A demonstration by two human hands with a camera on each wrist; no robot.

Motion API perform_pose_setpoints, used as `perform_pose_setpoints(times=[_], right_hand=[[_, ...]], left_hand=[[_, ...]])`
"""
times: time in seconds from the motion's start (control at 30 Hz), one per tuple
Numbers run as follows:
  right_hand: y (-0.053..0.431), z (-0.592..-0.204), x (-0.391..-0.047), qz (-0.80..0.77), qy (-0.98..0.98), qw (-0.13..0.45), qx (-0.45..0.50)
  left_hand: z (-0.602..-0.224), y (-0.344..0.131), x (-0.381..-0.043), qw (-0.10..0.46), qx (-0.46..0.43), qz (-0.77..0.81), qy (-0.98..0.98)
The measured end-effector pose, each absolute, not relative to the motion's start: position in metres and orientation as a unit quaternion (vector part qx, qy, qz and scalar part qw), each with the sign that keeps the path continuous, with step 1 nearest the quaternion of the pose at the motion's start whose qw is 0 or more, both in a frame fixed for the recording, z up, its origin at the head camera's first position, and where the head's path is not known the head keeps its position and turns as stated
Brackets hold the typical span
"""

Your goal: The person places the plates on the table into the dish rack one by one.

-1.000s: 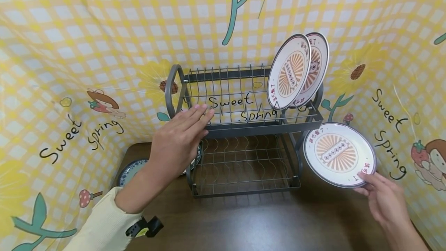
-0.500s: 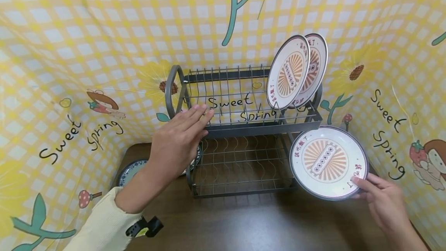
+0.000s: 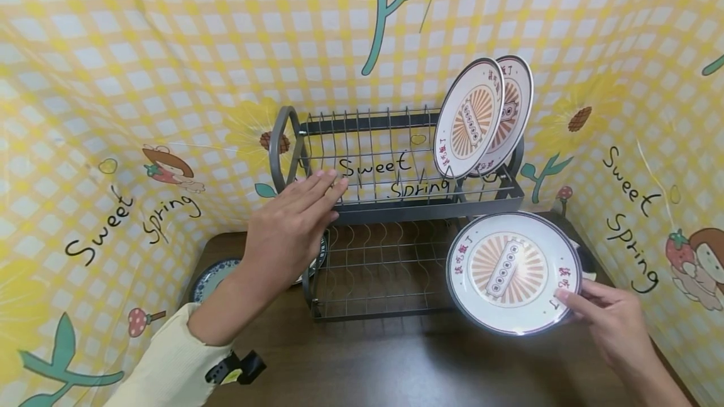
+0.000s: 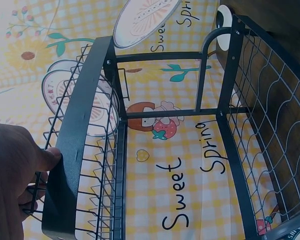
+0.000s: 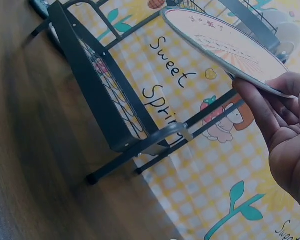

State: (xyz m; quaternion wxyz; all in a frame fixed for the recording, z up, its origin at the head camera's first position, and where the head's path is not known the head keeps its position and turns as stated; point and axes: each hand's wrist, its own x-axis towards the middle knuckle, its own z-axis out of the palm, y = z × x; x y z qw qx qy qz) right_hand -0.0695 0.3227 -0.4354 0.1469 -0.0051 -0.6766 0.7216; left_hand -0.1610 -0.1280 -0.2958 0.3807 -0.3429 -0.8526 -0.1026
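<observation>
The plate [image 3: 513, 275], pinched at its rim by the thumb and fingers of the right hand [image 3: 616, 319], is now brought leftward toward the rack [image 3: 407, 210], closer but still unracked, while the upper front bar [image 4: 79, 135] is gripped by the left hand [image 3: 283, 225], its fingers curled.

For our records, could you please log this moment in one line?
left hand: grips dish rack; right hand: holds plate; two plates: standing in dish rack

Glint on held plate [image 3: 513, 273], soft shadow on tabletop [image 3: 362, 363]
</observation>
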Motion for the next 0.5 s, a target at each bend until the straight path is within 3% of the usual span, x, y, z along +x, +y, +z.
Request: perform_pose_setpoints(times=[0.13, 0.5], right_hand=[[0.317, -0.433, -0.068, 0.664, -0.732, 0.153, -0.020], [0.301, -0.419, -0.066, 0.671, -0.720, 0.167, 0.058]], left_hand=[[-0.295, -0.128, -0.161, 0.380, -0.343, -0.101, -0.853], [-0.296, -0.128, -0.160, 0.374, -0.341, -0.100, -0.857]])
